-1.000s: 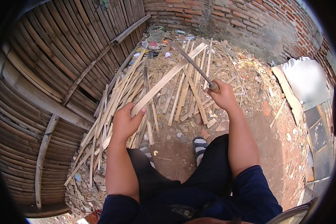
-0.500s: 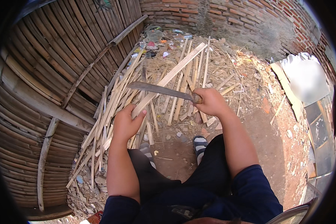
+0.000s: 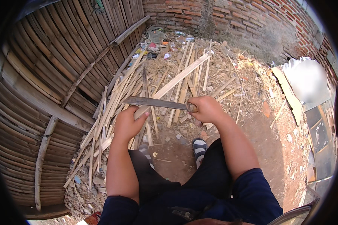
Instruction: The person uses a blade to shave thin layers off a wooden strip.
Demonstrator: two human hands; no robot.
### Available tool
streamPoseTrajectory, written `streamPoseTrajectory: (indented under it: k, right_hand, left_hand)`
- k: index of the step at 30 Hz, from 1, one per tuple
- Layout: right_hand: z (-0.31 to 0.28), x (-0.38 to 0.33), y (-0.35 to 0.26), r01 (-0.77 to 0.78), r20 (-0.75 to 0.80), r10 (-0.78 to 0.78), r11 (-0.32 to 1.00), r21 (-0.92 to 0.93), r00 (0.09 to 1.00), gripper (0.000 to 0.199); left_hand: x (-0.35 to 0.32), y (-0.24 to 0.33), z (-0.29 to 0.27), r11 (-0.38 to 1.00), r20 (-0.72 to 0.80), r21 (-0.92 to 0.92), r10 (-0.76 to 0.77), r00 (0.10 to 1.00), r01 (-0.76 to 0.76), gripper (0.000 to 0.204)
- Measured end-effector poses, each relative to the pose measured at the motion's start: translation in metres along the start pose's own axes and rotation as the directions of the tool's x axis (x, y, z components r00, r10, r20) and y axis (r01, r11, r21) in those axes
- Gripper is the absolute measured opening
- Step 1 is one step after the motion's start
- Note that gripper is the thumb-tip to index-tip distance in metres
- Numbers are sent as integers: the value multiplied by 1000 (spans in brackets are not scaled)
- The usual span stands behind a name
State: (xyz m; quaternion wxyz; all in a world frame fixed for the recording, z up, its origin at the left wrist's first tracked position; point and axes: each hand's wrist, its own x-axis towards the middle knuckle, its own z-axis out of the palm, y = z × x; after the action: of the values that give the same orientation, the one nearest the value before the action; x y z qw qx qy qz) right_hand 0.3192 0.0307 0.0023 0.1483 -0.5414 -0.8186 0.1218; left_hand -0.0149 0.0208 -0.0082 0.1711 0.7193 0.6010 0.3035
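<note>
the slat is lying propped at a slant, its near end gripped in the left hand, its far end reaching up over the pile of split slats toward the brick wall. the blade is lying crosswise on the slat, flat and dark, its tip pointing to the person's left, just above the left thumb and fingers. the right hand is closing its grip fully round the handle; the left grip is wrapping the slat's end, fingers pressed together round it.

risks, judged from this frame:
- the blade is sitting very near the left fingers; if it is skidding down the slat's grain instead of biting, it is heading straight at that hand.
- the slat is being steadied by one hand only, with its far end loose on the pile; a twist under the blade is likely to turn the edge aside.
- the feet are bare in sandals right below the work, on dirt littered with offcuts; a glancing stroke or a dropped blade is landing there.
- splinters along the split edge are threatening the left palm.

to the left a bamboo fence is closing in the space.
</note>
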Motion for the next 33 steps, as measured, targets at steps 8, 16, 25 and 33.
streamPoseTrajectory:
  k: [8,16,25,33]
  right_hand:
    - [-19,-2,63,-356,-286,427,895,269,858,43]
    - [-2,-5,14,-104,-80,109,992,66,991,32]
    - [-22,-3,42,-230,-223,279,947,223,934,31]
    - [-12,-11,30,-108,-184,132,985,136,974,26]
  left_hand:
    - [2,1,-13,994,41,-45,-93,995,95,40]
    - [2,5,0,999,21,-14,-39,999,39,39]
    - [0,4,-10,995,-13,-84,-50,999,49,40]
    - [1,10,-3,999,-20,-41,-20,1000,19,38]
